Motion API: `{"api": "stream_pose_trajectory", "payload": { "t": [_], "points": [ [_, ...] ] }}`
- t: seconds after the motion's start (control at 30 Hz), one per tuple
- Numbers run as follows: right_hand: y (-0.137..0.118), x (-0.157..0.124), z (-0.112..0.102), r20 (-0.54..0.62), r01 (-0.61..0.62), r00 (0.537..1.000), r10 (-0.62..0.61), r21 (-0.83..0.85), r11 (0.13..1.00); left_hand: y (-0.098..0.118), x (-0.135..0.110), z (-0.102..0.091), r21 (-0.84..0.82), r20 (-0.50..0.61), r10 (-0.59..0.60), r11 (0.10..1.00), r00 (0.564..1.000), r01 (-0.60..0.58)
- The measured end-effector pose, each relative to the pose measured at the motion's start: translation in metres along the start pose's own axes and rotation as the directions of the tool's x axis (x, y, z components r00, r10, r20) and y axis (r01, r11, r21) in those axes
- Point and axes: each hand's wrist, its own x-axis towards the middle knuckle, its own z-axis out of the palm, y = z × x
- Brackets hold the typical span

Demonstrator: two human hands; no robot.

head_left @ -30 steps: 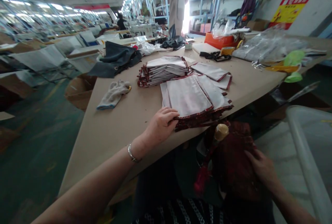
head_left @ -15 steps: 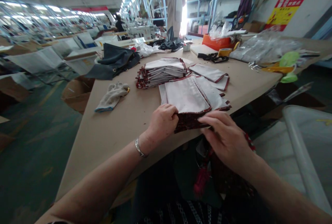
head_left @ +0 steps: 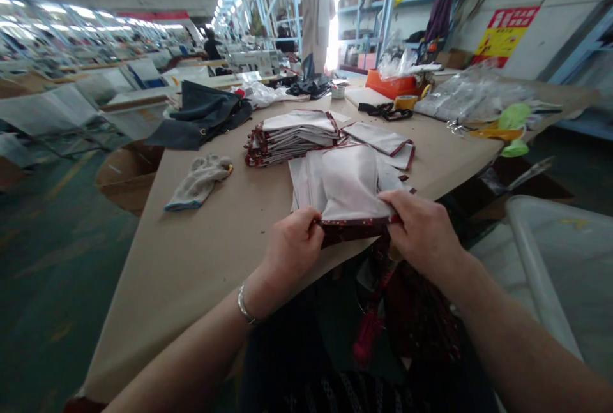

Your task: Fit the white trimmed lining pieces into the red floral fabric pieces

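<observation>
At the table's near edge, a white fabric piece with dark red trim point(head_left: 352, 186) is stretched between my two hands. Its left corner is pinched by my left hand point(head_left: 295, 240), which wears a silver bracelet at the wrist. My right hand point(head_left: 424, 234) grips the right corner, thumb below and fingers on top. The cloth bulges up a little in the middle, over more pale pieces point(head_left: 299, 183). Behind it lies a thick stack of folded white pieces with red edging point(head_left: 294, 135), and beside that stack a few loose ones point(head_left: 380, 137).
A knitted glove point(head_left: 198, 183) lies on the brown-covered table point(head_left: 205, 260) to the left. Dark cloth point(head_left: 201, 116) sits at the far left corner. An orange box point(head_left: 393, 83), tape point(head_left: 405, 102) and plastic bags point(head_left: 469, 97) are at the back right. A white bin point(head_left: 550, 260) stands at my right.
My right hand has closed on the fabric's right corner, where its fingers were loose before. The front edge is now pulled taut toward me, and the cloth has bulged upward.
</observation>
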Motion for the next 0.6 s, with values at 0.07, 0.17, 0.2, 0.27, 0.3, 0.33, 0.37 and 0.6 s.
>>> {"api": "stream_pose_trajectory", "payload": {
  "t": [0.07, 0.17, 0.2, 0.27, 0.3, 0.33, 0.37, 0.6],
  "points": [
    [-0.010, -0.031, 0.002, 0.033, 0.060, 0.997, -0.064, 0.117, 0.991, 0.011, -0.008, 0.005, -0.417, 0.069, -0.221, 0.879, 0.973, 0.230],
    [-0.020, -0.072, 0.019, 0.185, -0.091, 0.982, 0.034, 0.309, 0.947, 0.031, -0.025, 0.011, -0.801, 0.246, -0.382, 0.437, 0.891, 0.409],
    [-0.021, -0.083, 0.025, 0.235, -0.184, 0.968, 0.094, 0.398, 0.899, 0.036, -0.032, 0.013, -0.835, 0.293, -0.395, 0.339, 0.871, 0.434],
    [-0.021, -0.100, 0.033, 0.310, -0.396, 0.917, 0.253, 0.617, 0.680, 0.040, -0.045, 0.019, -0.825, 0.377, -0.406, 0.261, 0.832, 0.502],
    [-0.022, -0.107, 0.035, 0.345, -0.483, 0.871, 0.349, 0.728, 0.486, 0.040, -0.052, 0.023, -0.787, 0.425, -0.397, 0.282, 0.813, 0.549],
    [-0.023, -0.113, 0.036, 0.394, -0.528, 0.808, 0.437, 0.814, 0.243, 0.039, -0.058, 0.026, -0.726, 0.482, -0.372, 0.337, 0.793, 0.600],
    [-0.026, -0.119, 0.036, 0.462, -0.527, 0.735, 0.496, 0.850, -0.009, 0.038, -0.064, 0.029, -0.646, 0.556, -0.327, 0.409, 0.764, 0.644],
    [-0.035, -0.150, 0.005, 0.691, -0.674, 0.681, 0.242, 0.721, -0.161, 0.049, -0.075, 0.032, -0.444, 0.882, 0.029, 0.390, 0.471, 0.807]
  ]
}}
